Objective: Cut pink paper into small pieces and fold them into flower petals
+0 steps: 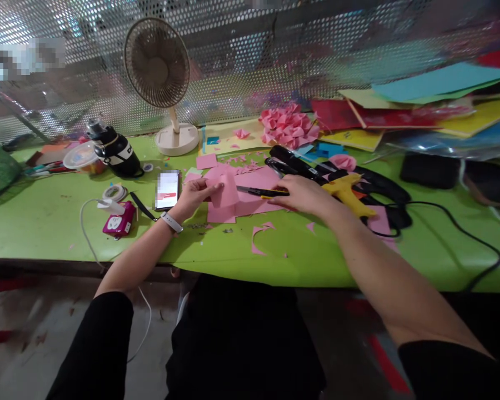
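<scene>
My left hand (194,195), a grey-white band on its wrist, pinches a small sheet of pink paper (226,191) and holds it up over more pink paper on the table. In my right hand (296,193) is a pair of scissors (261,191) with dark blades and some yellow at the handle. The blades point left and their tips are close beside the held sheet; whether they touch it I cannot tell. Under both hands lie larger pink sheets (256,204). Curved pink scraps (257,241) are scattered nearer the table's front edge.
Behind the hands stand a beige fan (177,141), a black bottle (119,153) and a heap of pink paper pieces (289,126). A phone (167,190) and a purple power adapter (119,221) lie left. A yellow glue gun (350,194) with a black cord is right, below stacked coloured sheets (441,83).
</scene>
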Available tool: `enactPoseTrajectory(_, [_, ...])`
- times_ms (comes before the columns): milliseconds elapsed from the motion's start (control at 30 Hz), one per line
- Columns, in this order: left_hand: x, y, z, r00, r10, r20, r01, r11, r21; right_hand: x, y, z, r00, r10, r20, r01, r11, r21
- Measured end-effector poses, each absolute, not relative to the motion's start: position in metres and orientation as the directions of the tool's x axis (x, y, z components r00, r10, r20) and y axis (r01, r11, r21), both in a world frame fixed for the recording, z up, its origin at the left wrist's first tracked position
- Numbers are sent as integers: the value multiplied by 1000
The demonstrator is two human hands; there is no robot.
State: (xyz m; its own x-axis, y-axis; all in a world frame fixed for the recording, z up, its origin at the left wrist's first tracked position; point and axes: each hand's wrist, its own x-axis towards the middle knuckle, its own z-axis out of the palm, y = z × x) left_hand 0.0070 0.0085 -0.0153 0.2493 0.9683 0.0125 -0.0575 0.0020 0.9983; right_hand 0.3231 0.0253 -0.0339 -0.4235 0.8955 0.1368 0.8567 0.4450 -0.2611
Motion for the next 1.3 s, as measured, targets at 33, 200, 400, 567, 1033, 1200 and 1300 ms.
enactPoseTrajectory(33, [6,9,-14,257,966,26,-35,-18,999,322,26,-36,-431,891,146,852,455,-260])
enactPoseTrajectory(200, [-4,11,-7,267,955,125,91,-154,984,325,25,-33,-398,855,332,827,491,-273])
enactPoseTrajectory(400, [-15,14,0,363,916,171,221,-263,939,330,22,-20,-406,654,638,761,628,-160])
enactPoseTrajectory(567, [-19,14,3,416,898,145,295,-284,912,331,18,-20,-468,584,663,735,674,-75])
enactPoseTrajectory(1033, [-22,15,1,478,872,104,309,-278,910,330,20,-20,-505,615,605,724,684,-90])
enactPoseTrajectory(1200, [-23,16,0,493,865,94,303,-272,913,332,18,-13,-467,674,572,763,634,-125])
enactPoseTrajectory(1300, [-23,15,0,485,870,84,294,-253,922,332,17,-12,-483,688,541,751,643,-147])
